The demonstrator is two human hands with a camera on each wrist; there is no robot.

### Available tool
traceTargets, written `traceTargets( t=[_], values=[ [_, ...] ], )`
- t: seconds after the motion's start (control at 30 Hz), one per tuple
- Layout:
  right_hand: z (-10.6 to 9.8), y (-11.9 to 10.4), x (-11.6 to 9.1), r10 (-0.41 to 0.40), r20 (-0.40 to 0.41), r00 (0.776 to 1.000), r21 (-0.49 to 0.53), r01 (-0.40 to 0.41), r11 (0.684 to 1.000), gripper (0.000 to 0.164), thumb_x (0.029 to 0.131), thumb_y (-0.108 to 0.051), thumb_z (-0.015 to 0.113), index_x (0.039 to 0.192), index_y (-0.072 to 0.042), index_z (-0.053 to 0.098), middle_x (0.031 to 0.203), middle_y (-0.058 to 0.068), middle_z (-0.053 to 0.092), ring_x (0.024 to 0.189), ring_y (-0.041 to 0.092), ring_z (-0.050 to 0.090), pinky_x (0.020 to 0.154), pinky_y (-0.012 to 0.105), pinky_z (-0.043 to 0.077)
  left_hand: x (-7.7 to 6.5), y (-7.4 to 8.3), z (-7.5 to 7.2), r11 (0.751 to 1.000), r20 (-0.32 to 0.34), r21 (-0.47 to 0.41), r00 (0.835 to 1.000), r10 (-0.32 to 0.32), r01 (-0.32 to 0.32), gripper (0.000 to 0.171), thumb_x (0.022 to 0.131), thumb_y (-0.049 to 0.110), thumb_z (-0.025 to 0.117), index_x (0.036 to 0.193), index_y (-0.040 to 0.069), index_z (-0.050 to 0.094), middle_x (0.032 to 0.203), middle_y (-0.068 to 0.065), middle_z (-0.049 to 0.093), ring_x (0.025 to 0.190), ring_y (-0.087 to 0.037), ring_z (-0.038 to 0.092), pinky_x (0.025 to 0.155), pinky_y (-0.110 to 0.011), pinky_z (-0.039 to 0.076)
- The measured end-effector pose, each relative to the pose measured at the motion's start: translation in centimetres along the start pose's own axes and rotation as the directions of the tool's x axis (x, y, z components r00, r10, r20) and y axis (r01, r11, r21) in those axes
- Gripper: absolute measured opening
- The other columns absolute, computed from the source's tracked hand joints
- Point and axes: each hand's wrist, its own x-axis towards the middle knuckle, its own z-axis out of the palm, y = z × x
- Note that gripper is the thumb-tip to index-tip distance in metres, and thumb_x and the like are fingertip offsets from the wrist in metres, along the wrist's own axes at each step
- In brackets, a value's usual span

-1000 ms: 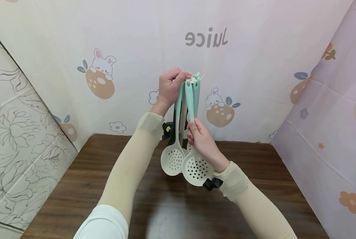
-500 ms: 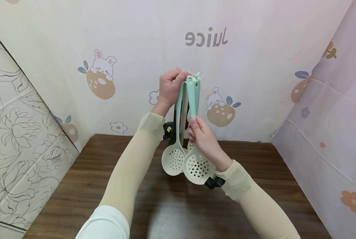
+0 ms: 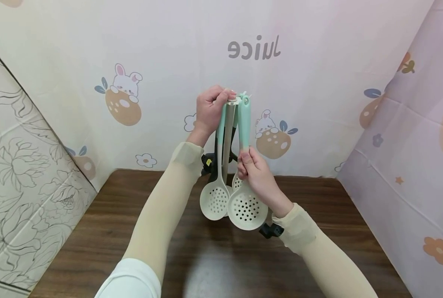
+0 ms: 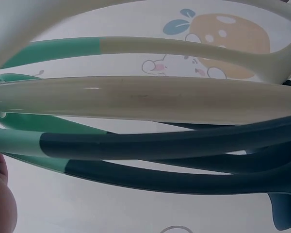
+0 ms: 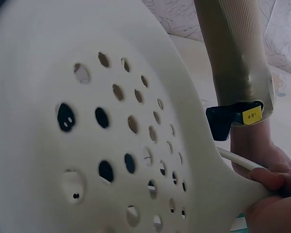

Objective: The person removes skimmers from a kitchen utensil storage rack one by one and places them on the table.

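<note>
A utensil stand [image 3: 228,142] with a beige pole rises from the table; in the left wrist view its pole [image 4: 145,101] runs between the utensil handles. My left hand [image 3: 210,108] grips the top of the stand. In my right hand [image 3: 257,174] is a cream skimmer [image 3: 248,212], held at the lower handle with its mint handle pointing up. The handle's looped end stands beside the stand's top, to the right. The skimmer's perforated bowl [image 5: 208,179] fills much of the right wrist view. Another cream perforated ladle [image 3: 214,202] hangs at the left.
Several more utensils hang around the pole, among them a dark-ended utensil [image 4: 160,145] with a mint handle. The dark wooden table [image 3: 303,231] stands against a printed curtain [image 3: 169,49]. Black wrist cameras, one a right wrist camera [image 3: 271,230], sit on both sleeves.
My right hand has shifted right with the skimmer, whose handle top has risen off the stand's front and moved right, baring the pole. My left hand stays on the stand's top.
</note>
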Motion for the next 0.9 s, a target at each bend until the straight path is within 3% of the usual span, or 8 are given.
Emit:
traceTargets(
  t=[0.3,0.6,0.9],
  values=[
    [-0.8,0.3,-0.7,0.005,0.019,1.0,-0.037,-0.004,0.999,0.032,0.11,-0.027,0.031,0.099,0.002,0.04,0.07,0.006,0.036,0.057,0.013,0.035,0.055,0.023,0.031,0.0,0.0,-0.1,0.999,0.007,-0.009,0.999,0.052,-0.052,0.021,0.094,-0.006,0.053,0.084,-0.013,0.071,0.089,-0.025,0.071,0.087,-0.024,0.068,0.082,-0.029,0.051],
    [-1.7,1.2,-1.6,0.045,0.01,0.999,-0.016,-0.045,0.999,0.032,0.11,-0.024,0.03,0.101,0.006,0.037,0.07,0.006,0.036,0.057,0.013,0.036,0.054,0.025,0.033,-0.1,0.0,-0.1,0.999,-0.002,0.0,0.999,0.047,-0.047,0.021,0.094,-0.005,0.054,0.083,-0.012,0.071,0.089,-0.024,0.071,0.088,-0.022,0.068,0.083,-0.029,0.051],
    [-3.1,2.8,-2.5,0.093,-0.007,0.996,0.031,-0.093,0.995,0.03,0.11,-0.025,0.032,0.1,0.002,0.04,0.069,0.004,0.038,0.056,0.011,0.036,0.053,0.024,0.033,0.0,-0.2,0.0,0.998,-0.004,-0.005,0.998,0.062,-0.062,0.021,0.093,-0.006,0.054,0.083,-0.012,0.071,0.089,-0.022,0.071,0.088,-0.027,0.068,0.082,-0.03,0.052]
  ],
)
